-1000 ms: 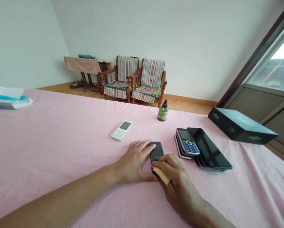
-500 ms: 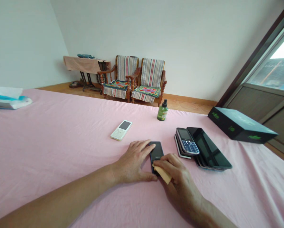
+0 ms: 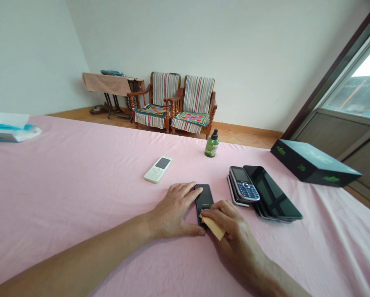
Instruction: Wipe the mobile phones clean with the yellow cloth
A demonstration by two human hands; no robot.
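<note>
A dark keypad mobile phone (image 3: 205,197) lies face up on the pink cloth, its lower part partly covered by my right hand. My left hand (image 3: 175,210) holds it in place, index finger on its upper left side and thumb at its lower end. In my right hand (image 3: 229,225) a yellow cleaning cloth (image 3: 215,227) with a zigzag edge is pinched and pressed on the phone's keypad. A white keypad phone (image 3: 159,169) rests beyond my left hand. To the right are a stack topped by a blue keypad phone (image 3: 244,183) and a stack of black smartphones (image 3: 271,192).
A green spray bottle (image 3: 212,144) stands near the far edge of the pink-covered table (image 3: 79,177). At the right sits a black box (image 3: 314,163), at the far left a tissue pack (image 3: 11,128). Two wooden armchairs (image 3: 191,103) stand against the wall.
My right hand has shifted very slightly to the right with the cleaning cloth, showing a little more of the keypad. My left hand and the phone have stayed put.
</note>
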